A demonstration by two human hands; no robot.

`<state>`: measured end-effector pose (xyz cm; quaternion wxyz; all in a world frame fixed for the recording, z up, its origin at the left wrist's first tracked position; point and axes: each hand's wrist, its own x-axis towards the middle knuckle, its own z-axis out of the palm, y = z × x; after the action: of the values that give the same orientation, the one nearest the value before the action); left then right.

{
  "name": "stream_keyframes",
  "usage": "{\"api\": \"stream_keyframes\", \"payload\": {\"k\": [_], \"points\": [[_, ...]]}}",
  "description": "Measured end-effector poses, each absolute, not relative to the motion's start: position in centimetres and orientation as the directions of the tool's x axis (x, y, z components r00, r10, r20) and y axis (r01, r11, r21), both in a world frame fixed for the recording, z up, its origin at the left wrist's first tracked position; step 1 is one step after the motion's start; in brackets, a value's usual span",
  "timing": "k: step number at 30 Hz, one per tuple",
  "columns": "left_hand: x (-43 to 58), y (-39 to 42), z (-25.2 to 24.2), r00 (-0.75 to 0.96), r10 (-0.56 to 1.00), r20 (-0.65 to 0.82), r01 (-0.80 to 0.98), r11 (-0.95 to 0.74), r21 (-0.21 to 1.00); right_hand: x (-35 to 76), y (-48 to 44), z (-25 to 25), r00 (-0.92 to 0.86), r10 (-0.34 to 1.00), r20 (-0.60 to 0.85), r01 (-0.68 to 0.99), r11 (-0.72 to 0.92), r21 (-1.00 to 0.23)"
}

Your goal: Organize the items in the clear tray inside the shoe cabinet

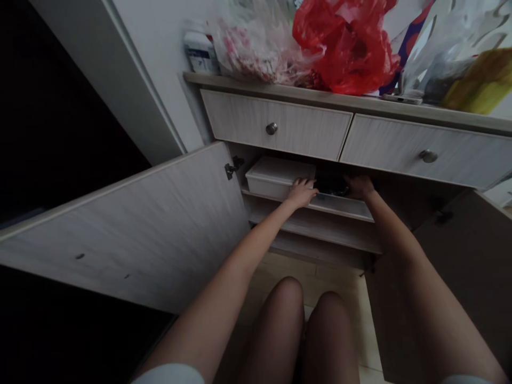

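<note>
On the cabinet's upper shelf sits a white lidded box. To its right is a pale storage box with something black in it, too dark to name. My left hand is at the seam between the two boxes, its fingers bent over the left end of the storage box. At the other end, my right hand grips the storage box's right side, its fingertips partly lost in shadow beside the black contents.
Two cabinet doors stand open, the left door and the right door. Above are two closed drawers. On the countertop lie a red plastic bag, clear bags and a white bottle. My knees are close below.
</note>
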<state>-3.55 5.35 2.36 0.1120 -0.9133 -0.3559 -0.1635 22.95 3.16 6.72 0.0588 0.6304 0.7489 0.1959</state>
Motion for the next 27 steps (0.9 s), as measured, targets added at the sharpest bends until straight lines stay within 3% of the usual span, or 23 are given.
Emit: {"api": "stream_keyframes", "payload": {"k": [6,11,15,19,22,27], "points": [[-3.3,5.3,2.3,0.678,0.610,0.410,0.692,-0.717,-0.080,23.8,0.4,10.2,-0.268,0.942,0.204,0.829,0.117,0.548],[-3.2,5.3,2.4,0.675,0.620,0.399,0.691,-0.721,-0.050,25.7,-3.2,10.6,-0.162,0.950,0.265,0.837,-0.010,0.547],[-3.3,5.3,2.5,0.679,0.623,0.389,0.689,-0.723,-0.045,28.6,-5.6,9.9,0.051,0.917,0.396,0.889,-0.222,0.400],[-3.3,5.3,2.5,0.675,0.627,0.388,0.688,-0.725,-0.026,31.3,-6.8,8.6,0.343,0.796,0.498,0.874,-0.465,0.141],[-3.3,5.3,2.5,0.666,0.628,0.403,0.688,-0.725,-0.006,32.0,-6.7,6.8,0.556,0.735,0.388,0.798,-0.602,-0.005],[-3.5,5.4,2.4,0.681,0.625,0.381,0.685,-0.728,-0.029,31.8,-4.6,2.1,0.725,0.662,0.191,0.688,-0.710,-0.150]]}}
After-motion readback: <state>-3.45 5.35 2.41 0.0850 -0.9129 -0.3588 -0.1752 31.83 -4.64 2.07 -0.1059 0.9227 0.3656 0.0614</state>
